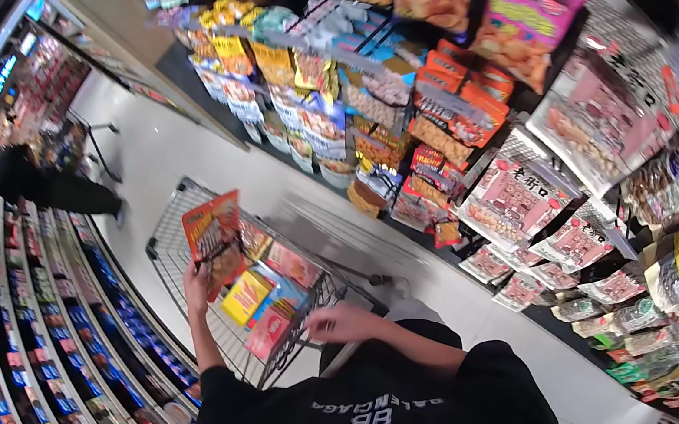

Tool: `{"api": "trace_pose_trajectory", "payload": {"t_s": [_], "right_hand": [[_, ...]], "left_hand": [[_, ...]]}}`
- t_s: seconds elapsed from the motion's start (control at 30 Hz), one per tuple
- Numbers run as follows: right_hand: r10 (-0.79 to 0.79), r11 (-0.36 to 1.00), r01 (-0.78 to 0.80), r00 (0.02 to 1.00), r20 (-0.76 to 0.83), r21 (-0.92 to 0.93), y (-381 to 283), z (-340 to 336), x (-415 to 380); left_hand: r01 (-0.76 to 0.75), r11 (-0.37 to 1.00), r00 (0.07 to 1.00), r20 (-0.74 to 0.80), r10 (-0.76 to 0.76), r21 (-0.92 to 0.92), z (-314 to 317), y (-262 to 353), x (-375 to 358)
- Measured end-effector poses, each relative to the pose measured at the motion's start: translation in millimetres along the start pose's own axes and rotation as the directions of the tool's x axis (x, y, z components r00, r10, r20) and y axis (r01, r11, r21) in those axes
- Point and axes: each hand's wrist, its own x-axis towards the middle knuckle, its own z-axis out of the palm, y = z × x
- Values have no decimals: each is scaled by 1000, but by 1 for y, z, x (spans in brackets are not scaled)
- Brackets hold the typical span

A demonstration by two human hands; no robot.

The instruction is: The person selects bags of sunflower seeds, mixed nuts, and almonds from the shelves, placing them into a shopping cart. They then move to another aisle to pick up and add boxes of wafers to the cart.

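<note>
My left hand is closed on the lower edge of an orange-red snack bag, which it holds up over the shopping cart. The bag shows a food picture on its front. My right hand, a little blurred, hovers over the near side of the cart with fingers loosely apart and nothing visible in it. In the cart lie a yellow package, a blue package and a pink-red box. Another red-pink package lies farther up in the basket.
Hanging snack bags fill the rack ahead, with large white-and-pink peanut bags to the right. Curved shelves of packaged goods run along the left. Another person stands in the aisle near a second cart.
</note>
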Motion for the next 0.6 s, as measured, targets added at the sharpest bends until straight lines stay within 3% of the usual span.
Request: {"api": "trace_pose_trajectory", "payload": {"t_s": [0.07, 0.13, 0.2, 0.3, 0.37, 0.4, 0.43, 0.5, 0.57, 0.6], "right_hand": [[6, 1000, -12, 962, -273, -20, 2, -42, -2], [15, 999, 11, 834, -552, 44, 0, -75, -8], [-68, 996, 23, 812, -579, -85, -28, -108, -20], [37, 994, 25, 832, -554, 104, -59, -128, -51], [191, 963, -25, 768, -612, 269, -62, -143, -81], [271, 936, -46, 729, -629, 350, -62, -148, -97], [190, 947, 74, 656, -730, 313, -56, -150, -109], [34, 939, 289, 464, -885, 187, -40, -156, -126], [61, 969, 202, 370, -927, 144, -38, -162, -142], [73, 981, 148, 327, -942, 127, -37, -164, -149]], "left_hand": [[-19, 988, 998, 54, 27, -150, 24, 52, -28], [-17, 974, 991, 123, 46, -227, 44, 75, -47], [-13, 953, 975, 209, 80, -303, 92, 104, -64], [12, 935, 910, 392, 137, -354, 187, 133, -82], [86, 974, 810, 584, 55, -211, 227, 130, -81], [84, 990, 805, 593, 0, -113, 252, 144, -84], [82, 996, 802, 595, -55, -18, 277, 160, -85], [-199, 967, 797, 549, 254, -159, 319, 145, -58], [-39, 939, 840, 498, 216, -341, 352, 174, -40], [119, 860, 835, 519, 185, -497, 368, 187, -29]]}}
